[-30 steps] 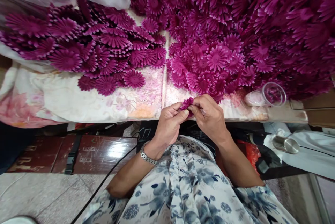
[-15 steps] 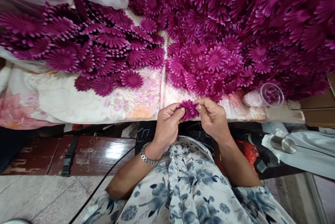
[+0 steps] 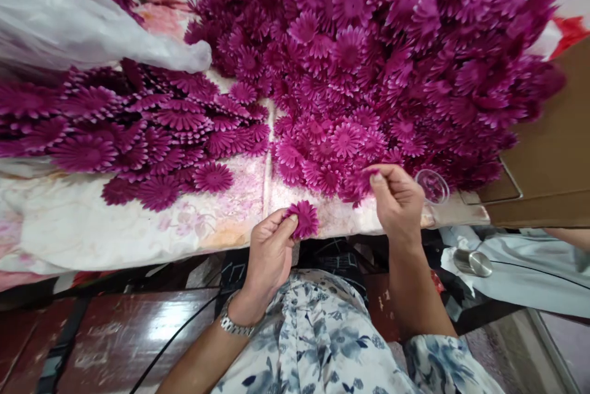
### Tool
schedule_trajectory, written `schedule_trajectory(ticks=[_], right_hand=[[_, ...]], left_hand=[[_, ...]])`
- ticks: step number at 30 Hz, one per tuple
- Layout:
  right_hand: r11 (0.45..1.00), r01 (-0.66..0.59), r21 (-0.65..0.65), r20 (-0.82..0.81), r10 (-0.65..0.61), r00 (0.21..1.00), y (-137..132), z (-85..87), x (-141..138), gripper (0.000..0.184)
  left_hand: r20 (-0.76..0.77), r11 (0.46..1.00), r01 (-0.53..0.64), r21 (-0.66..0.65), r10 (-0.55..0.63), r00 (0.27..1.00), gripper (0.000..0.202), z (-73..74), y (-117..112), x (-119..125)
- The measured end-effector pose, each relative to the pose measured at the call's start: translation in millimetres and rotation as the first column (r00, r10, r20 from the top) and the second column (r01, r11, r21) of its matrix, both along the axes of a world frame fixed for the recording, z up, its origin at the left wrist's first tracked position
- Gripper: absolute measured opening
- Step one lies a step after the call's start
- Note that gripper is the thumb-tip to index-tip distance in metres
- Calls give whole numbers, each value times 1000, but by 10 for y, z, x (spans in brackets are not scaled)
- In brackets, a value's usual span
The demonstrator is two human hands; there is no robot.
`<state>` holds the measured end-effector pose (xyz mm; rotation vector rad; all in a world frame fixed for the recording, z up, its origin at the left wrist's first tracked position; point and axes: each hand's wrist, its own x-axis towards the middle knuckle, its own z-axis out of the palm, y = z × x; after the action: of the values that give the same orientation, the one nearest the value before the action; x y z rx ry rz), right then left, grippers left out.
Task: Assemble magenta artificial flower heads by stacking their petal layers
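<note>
My left hand (image 3: 268, 251) pinches a small magenta fabric flower (image 3: 303, 219) just over the near edge of the cloth-covered table (image 3: 138, 234). My right hand (image 3: 397, 200) has its fingers closed on another magenta flower (image 3: 364, 180) at the near edge of the big heap of flowers (image 3: 369, 56). A flatter spread of the same flowers (image 3: 138, 130) lies to the left. A metal watch sits on my left wrist.
A clear plastic cup (image 3: 432, 187) lies right of my right hand. A brown cardboard box (image 3: 544, 154) stands at the right. A clear plastic bag (image 3: 83, 31) covers the far left. A metal cylinder (image 3: 471, 262) lies on grey cloth below. A black cable (image 3: 179, 335) crosses the dark red floor.
My hands, together on one flower before, have parted. The right hand moved up and right to the heap and closed on a flower there. The left hand keeps its flower.
</note>
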<state>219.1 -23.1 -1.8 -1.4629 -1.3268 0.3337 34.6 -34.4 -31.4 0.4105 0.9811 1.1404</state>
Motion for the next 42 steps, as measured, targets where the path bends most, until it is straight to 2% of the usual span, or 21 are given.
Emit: schedule_trajectory(ticks=[1, 2, 4, 6, 8, 10, 12, 14, 17, 19, 21, 24, 28, 30, 33, 36, 37, 39, 41, 42], right_hand=[[989, 105, 104, 178, -122, 976, 54, 63, 64, 16], [964, 172, 201, 339, -233, 911, 104, 118, 122, 18], [931, 206, 301, 571, -349, 743, 164, 197, 209, 21], [944, 183, 276, 686, -327, 650, 141, 235, 262, 23], [951, 172, 258, 715, -307, 628, 27, 256, 317, 20], [939, 205, 276, 715, -343, 609, -148, 283, 413, 17], [926, 264, 269, 748, -374, 549, -335, 316, 555, 17], [931, 312, 191, 814, -327, 480, -493, 332, 707, 26], [936, 351, -36, 894, -127, 430, -612, 290, 869, 35], [912, 373, -173, 902, -6, 432, -612, 230, 912, 30], [884, 395, -251, 892, 52, 449, -573, 172, 921, 24], [873, 395, -288, 871, 67, 486, -505, 121, 923, 15], [892, 363, -269, 863, 56, 502, -496, 134, 977, 13], [921, 321, -220, 862, 29, 507, -539, 176, 1009, 20], [969, 243, -49, 822, -99, 560, -624, 245, 992, 27], [956, 241, 166, 692, -287, 663, -670, 238, 819, 19], [953, 224, 205, 642, -304, 704, -670, 213, 718, 15], [975, 110, 193, 557, -201, 806, -647, 146, 466, 11], [992, -88, 88, 479, 35, 877, -603, 81, 184, 9], [983, -179, 31, 440, 148, 886, -576, 56, 50, 8]], left_hand=[[4, 1000, 7, -7, -6, 1000, 27, 1, 0, 3], [8, 1000, 12, -11, -12, 1000, 27, 0, 0, 5], [14, 1000, 21, -12, -21, 1000, 27, -2, -1, 8], [17, 999, 32, -9, -32, 999, 27, -4, 1, 4], [19, 999, 41, -18, -41, 999, 28, -4, 8, -2], [17, 998, 41, -37, -40, 999, 29, -1, 19, -2], [8, 998, 38, -47, -37, 999, 31, 1, 30, 9], [2, 998, 47, -44, -47, 999, 32, -1, 37, 27], [-5, 997, 68, -43, -69, 998, 30, -10, 39, 56], [-19, 996, 79, -52, -80, 997, 31, -16, 36, 67], [-39, 994, 88, -58, -91, 995, 31, -16, 30, 72], [-49, 994, 98, -55, -101, 994, 31, -8, 23, 76], [-51, 995, 92, -49, -94, 994, 30, 16, 22, 94], [-39, 996, 84, -40, -86, 996, 29, 33, 18, 107], [-12, 996, 84, -21, -85, 996, 26, 59, 5, 127], [38, 994, 106, -2, -106, 994, 26, 69, -5, 141], [50, 994, 109, 0, -109, 993, 25, 66, -9, 144], [70, 993, 117, -3, -116, 991, 23, 55, -18, 144], [87, 993, 121, -11, -120, 989, 22, 42, -33, 138], [95, 993, 121, -13, -119, 988, 22, 37, -41, 134]])
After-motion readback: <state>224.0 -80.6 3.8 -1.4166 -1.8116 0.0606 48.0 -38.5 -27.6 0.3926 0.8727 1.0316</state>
